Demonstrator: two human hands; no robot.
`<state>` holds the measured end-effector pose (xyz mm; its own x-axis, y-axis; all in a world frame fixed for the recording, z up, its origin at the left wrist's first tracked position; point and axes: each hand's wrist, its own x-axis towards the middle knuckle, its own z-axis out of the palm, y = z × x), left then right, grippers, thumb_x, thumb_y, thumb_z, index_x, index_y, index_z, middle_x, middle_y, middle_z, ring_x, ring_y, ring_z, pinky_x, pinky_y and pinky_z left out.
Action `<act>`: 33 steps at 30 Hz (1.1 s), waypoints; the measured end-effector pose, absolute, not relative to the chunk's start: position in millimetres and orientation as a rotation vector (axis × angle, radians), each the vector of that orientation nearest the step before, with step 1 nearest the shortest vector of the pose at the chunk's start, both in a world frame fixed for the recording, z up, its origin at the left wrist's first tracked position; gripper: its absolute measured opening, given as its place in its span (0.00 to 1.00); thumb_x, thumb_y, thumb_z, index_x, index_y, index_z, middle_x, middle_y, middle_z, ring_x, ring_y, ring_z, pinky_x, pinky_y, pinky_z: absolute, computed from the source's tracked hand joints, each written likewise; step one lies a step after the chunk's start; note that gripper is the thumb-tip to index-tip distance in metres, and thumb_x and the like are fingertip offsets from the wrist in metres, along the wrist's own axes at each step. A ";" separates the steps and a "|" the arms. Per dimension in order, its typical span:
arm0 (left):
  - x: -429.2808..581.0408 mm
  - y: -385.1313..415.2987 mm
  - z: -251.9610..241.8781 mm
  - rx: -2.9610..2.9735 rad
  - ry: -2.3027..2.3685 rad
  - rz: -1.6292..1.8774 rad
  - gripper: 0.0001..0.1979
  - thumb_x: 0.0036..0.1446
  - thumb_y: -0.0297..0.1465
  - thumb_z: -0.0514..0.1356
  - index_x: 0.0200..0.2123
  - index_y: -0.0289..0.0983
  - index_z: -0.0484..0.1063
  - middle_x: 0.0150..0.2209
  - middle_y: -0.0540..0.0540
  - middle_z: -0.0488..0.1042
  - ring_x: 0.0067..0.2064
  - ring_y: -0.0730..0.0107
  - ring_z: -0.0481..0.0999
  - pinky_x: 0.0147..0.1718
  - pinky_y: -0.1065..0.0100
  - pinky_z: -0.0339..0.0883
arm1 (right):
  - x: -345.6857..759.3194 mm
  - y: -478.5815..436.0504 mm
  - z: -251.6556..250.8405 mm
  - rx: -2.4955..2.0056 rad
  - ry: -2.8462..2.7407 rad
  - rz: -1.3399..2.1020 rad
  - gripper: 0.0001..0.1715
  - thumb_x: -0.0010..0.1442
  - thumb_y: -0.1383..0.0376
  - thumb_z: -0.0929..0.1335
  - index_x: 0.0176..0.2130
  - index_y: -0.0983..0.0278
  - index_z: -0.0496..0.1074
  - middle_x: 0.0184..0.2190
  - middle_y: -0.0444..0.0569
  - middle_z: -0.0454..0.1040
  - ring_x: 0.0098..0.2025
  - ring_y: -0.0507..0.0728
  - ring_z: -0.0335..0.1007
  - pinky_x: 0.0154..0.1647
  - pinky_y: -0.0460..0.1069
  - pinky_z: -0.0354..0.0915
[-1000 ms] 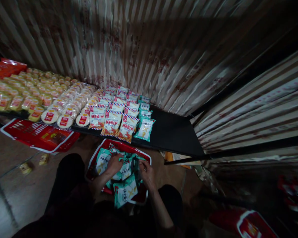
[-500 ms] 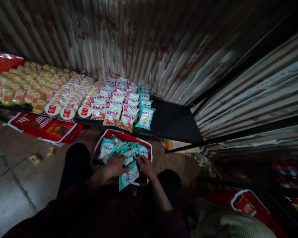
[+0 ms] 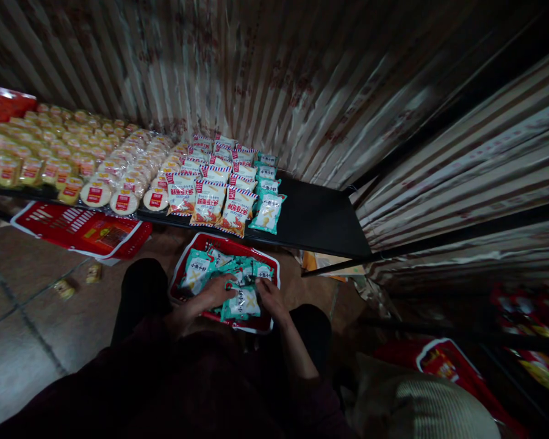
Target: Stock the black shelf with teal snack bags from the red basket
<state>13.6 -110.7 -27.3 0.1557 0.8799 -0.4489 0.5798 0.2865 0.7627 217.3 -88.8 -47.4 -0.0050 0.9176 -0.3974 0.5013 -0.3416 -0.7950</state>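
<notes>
A red basket (image 3: 278, 277) with a white rim sits between my knees, with several teal-and-white snack bags (image 3: 196, 271) piled in it. One teal-and-white snack bag (image 3: 241, 303) is at the front of the pile, lying sideways between my hands. My left hand (image 3: 216, 291) grips its upper left edge, fingers curled over it. At its right end, my right hand (image 3: 269, 297) pinches the side, the fingertips partly hidden. Just beyond the basket, a column of the same teal bags (image 3: 268, 212) stands on a black shelf (image 3: 322, 219).
Orange-and-white snack bags (image 3: 208, 201), round white packaged cakes (image 3: 123, 201) and small yellow packs (image 3: 32, 171) fill the shelf's left side. Below it is another red basket (image 3: 80, 228). Two small yellow packs (image 3: 93, 273) lie on the tiled floor. Striped sheeting (image 3: 274, 79) hangs behind.
The front snack bag has turned from slanting toward me to lying more level, and moved up and right into the basket. Both hands have stayed at its ends.
</notes>
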 end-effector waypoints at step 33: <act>21.3 -57.2 -39.9 1.324 1.604 0.735 0.18 0.56 0.33 0.55 0.50 0.37 0.69 0.51 0.42 0.73 0.52 0.64 0.71 0.54 0.63 0.60 | 196.9 -81.8 -47.1 -1.808 -1.301 1.391 0.33 0.47 0.45 0.69 0.46 0.64 0.73 0.44 0.53 0.76 0.49 0.62 0.71 0.49 0.53 0.65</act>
